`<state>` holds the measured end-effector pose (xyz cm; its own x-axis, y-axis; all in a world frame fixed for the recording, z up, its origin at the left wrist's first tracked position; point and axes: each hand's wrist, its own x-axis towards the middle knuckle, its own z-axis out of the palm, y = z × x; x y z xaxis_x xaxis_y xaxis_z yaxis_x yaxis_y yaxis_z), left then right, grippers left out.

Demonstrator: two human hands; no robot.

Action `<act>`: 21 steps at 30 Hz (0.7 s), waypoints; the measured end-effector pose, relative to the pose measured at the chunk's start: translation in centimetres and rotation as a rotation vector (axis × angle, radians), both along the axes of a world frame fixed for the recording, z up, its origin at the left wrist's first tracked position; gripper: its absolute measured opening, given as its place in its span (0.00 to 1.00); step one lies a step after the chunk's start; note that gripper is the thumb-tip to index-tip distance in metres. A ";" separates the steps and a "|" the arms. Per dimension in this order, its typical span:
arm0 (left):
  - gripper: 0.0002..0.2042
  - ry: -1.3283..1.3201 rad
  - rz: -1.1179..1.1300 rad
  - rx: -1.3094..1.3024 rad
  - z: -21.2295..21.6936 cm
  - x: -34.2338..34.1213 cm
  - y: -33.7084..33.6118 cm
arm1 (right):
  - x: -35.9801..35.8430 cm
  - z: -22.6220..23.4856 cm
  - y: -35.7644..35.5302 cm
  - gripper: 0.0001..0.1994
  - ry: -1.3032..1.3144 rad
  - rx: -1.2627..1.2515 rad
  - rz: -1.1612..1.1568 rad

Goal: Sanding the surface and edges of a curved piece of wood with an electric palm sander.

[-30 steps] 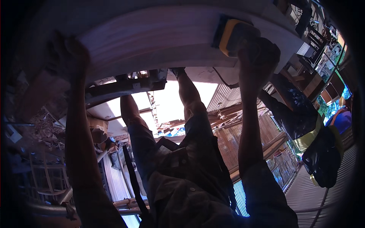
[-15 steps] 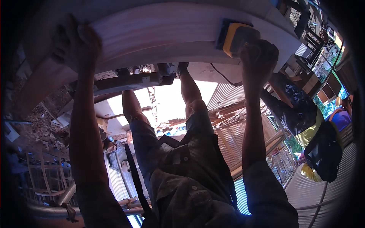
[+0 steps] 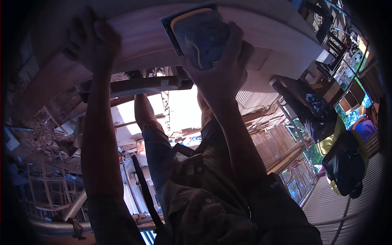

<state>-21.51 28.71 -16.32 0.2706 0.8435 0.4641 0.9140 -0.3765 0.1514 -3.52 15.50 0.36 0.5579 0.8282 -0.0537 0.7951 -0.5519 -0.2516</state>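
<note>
A long, pale wooden board (image 3: 141,34) with a curved look crosses the top of the view. My right hand (image 3: 222,73) is wrapped round a dark power sander (image 3: 204,38) with a yellow band and a squarish base. The sander rests on the board's face near its middle. Over the board's left part is my left hand (image 3: 96,43), its fingers stretched out and apart, holding nothing. It seems to touch the board, but shadow and slight blur hide the contact.
Below the board's near edge runs a dark wooden rail (image 3: 143,85). Wood scraps and shavings (image 3: 51,130) litter the ground at left. Another person (image 3: 326,126) in dark and yellow clothing stands at right. Stacked wooden pieces (image 3: 351,96) lie beyond.
My right hand has moved the sander leftward along the board, from its right part to near the middle. My left hand has shifted slightly right. The other person has moved a little.
</note>
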 end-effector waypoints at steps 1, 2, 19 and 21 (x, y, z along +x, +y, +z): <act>0.22 0.000 0.006 -0.006 0.2 0.4 -0.2 | 1.5 0.4 -0.7 0.44 0.006 -0.027 -0.104; 0.22 -0.037 0.008 -0.013 0.6 0.9 -0.2 | 3.4 0.3 -1.8 0.42 -0.052 -0.054 -0.175; 0.21 -0.035 0.011 0.003 -0.6 0.7 0.1 | 0.5 -0.5 3.1 0.47 -0.107 0.032 0.055; 0.21 -0.020 0.003 -0.025 -0.5 -0.2 -0.1 | 3.4 0.1 1.6 0.38 -0.147 0.071 0.071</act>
<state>-21.69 28.58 -16.83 0.2590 0.8555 0.4485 0.9116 -0.3699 0.1792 -0.09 17.06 0.44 0.4951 0.8648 0.0838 0.8627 -0.4779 -0.1656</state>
